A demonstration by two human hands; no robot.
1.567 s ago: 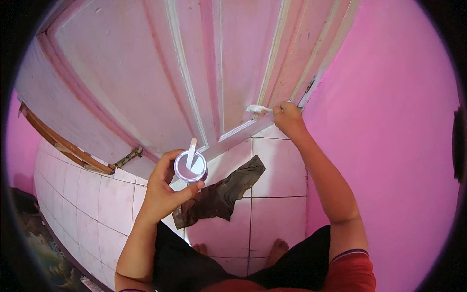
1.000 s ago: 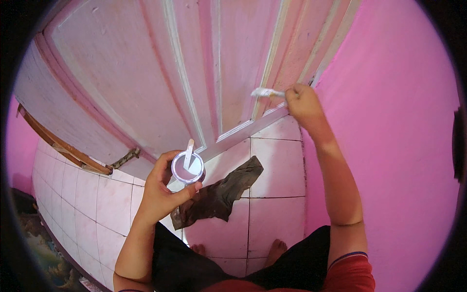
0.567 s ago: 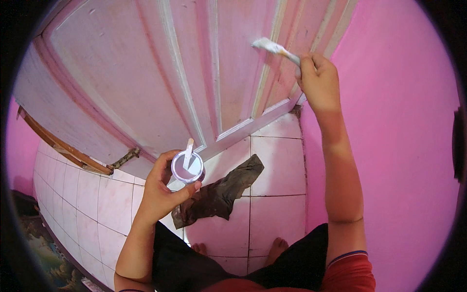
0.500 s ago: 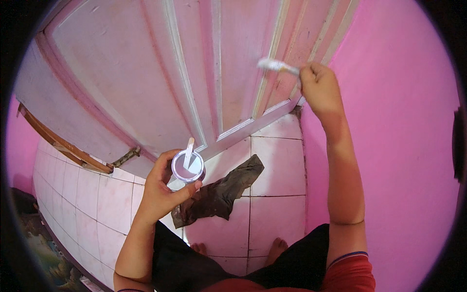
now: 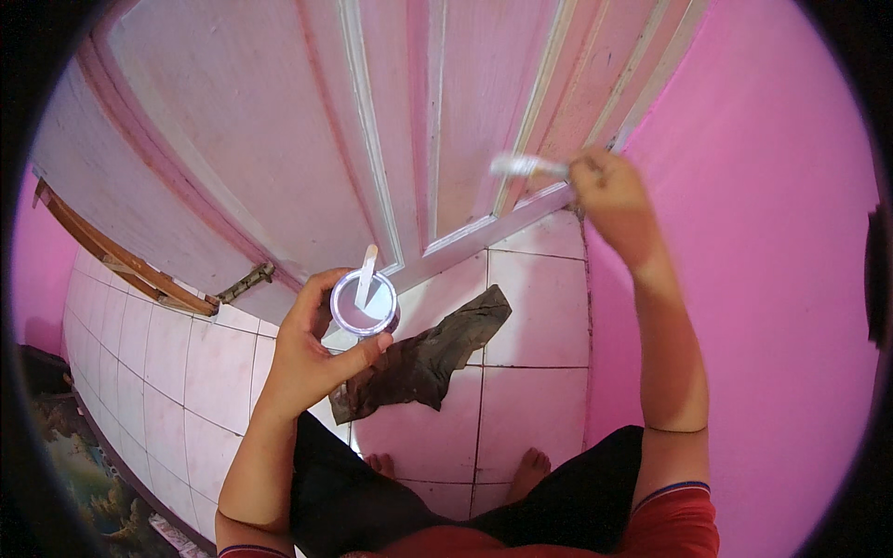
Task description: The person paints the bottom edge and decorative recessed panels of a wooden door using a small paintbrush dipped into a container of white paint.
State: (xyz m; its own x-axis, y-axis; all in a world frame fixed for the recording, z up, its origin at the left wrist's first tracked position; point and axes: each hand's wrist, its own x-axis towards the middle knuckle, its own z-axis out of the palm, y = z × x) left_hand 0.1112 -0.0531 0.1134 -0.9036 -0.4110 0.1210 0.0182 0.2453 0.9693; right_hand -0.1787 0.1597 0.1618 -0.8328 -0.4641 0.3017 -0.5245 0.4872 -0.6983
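Note:
My left hand (image 5: 321, 344) is wrapped round a small open paint can (image 5: 351, 319) with a pale rim. A flat wooden stick (image 5: 366, 276) stands in the can, leaning on its side, with pale paint on it. In my right hand (image 5: 614, 200) is a paintbrush (image 5: 523, 166), its white-coated bristles pointing left and blurred by motion. The bristles are in front of the lower right part of a panelled pink-white door (image 5: 223, 112); whether they touch it I cannot tell.
A crumpled dark sheet (image 5: 433, 358) lies on the tiled floor (image 5: 535, 321) between my feet and the door. A bright pink wall (image 5: 763, 260) rises on the right. A metal bolt (image 5: 245, 282) is fixed near the door's lower left edge. Patterned fabric (image 5: 88, 465) lies at the lower left.
My right hand and the paintbrush have moved down along the door. The view has shifted slightly, and my left hand still holds the paint can.

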